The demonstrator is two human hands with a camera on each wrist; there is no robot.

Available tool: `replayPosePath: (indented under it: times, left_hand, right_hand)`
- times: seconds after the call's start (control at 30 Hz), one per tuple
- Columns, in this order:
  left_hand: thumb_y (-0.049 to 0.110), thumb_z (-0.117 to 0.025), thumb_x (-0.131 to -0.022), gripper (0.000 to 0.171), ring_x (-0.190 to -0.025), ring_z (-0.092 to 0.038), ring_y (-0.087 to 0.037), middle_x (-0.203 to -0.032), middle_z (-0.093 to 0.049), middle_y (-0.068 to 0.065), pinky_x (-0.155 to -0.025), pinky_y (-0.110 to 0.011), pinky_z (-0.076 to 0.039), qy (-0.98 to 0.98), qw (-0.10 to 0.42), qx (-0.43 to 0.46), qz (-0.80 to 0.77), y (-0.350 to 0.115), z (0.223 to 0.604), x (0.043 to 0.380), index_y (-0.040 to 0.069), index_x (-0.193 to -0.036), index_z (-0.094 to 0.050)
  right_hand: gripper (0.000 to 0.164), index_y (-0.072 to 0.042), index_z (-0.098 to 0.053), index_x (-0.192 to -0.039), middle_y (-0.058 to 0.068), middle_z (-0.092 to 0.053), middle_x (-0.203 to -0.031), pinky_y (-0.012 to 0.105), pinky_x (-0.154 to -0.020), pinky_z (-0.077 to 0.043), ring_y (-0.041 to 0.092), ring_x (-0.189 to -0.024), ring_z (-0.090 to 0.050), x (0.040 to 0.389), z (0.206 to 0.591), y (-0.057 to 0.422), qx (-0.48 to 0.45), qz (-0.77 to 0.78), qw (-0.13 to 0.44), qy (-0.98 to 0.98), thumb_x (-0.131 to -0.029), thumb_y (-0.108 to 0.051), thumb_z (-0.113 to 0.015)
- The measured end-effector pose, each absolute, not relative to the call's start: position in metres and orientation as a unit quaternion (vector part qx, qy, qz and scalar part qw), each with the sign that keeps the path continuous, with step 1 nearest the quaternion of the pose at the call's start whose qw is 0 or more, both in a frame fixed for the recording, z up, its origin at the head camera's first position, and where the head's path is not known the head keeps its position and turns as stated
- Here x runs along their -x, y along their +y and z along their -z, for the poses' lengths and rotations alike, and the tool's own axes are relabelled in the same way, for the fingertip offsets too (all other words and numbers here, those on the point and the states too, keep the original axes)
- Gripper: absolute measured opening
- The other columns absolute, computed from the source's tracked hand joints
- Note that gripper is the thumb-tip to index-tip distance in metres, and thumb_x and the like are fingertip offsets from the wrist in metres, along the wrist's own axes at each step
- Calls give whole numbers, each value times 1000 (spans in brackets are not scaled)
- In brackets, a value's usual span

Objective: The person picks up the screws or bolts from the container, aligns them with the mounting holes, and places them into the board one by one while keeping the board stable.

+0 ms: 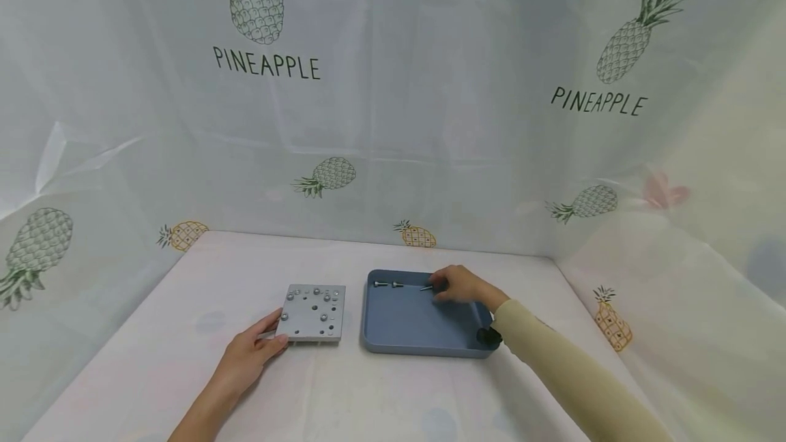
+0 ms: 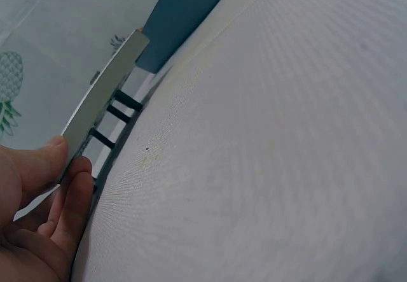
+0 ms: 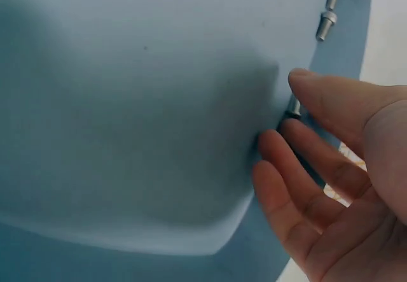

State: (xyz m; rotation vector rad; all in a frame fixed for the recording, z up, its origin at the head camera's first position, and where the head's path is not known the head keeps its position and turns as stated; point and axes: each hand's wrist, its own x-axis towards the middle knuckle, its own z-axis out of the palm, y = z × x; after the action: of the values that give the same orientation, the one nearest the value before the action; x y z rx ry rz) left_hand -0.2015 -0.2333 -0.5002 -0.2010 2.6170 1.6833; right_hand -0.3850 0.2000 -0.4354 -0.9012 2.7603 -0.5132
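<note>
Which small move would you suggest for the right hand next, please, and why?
I would probably have the right hand close its thumb and index finger on the nearest screw: it shows in the gap between them at the blue tray, while the left hand holds the metal plate.

Tray [image 1: 405, 319] ctr free | R hand [image 1: 460, 285] blks far-R | plate [image 1: 304, 319] gap (tight)
</note>
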Motion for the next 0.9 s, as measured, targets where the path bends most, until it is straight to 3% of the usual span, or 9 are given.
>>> replayPosePath:
  times: [0.2, 0.4, 0.9]
  left_hand:
    - [29, -71, -104, 70, -117, -72, -22, -159, -50, -23, -117, -63, -38, 838, 10, 61, -542, -233, 499, 202, 12, -165, -40]
    - [31, -71, -104, 71, -123, -70, -24, -160, -49, -22, -118, -63, -37, 833, 15, 65, -549, -233, 501, 201, 13, -165, -39]
    - [29, -71, -104, 70, -113, -73, -17, -159, -51, -22, -115, -59, -41, 831, 10, 61, -553, -234, 502, 201, 13, -164, -41]
  right_hand:
    - [39, 3, -73, -127, 11, -76, -113, 49, -98, -55, 29, -108, -69, 379, 437, 195, 277, 159, 87, 943, -91, -8, -84]
    - [25, -4, -78, -115, 7, -76, -109, 46, -96, -57, 24, -103, -69, 377, 438, 191, 266, 133, 79, 951, -90, -7, -84]
    - [7, -7, -81, -94, 1, -74, -90, 37, -78, -56, 14, -81, -62, 375, 443, 184, 245, 144, 40, 958, -89, -4, -85]
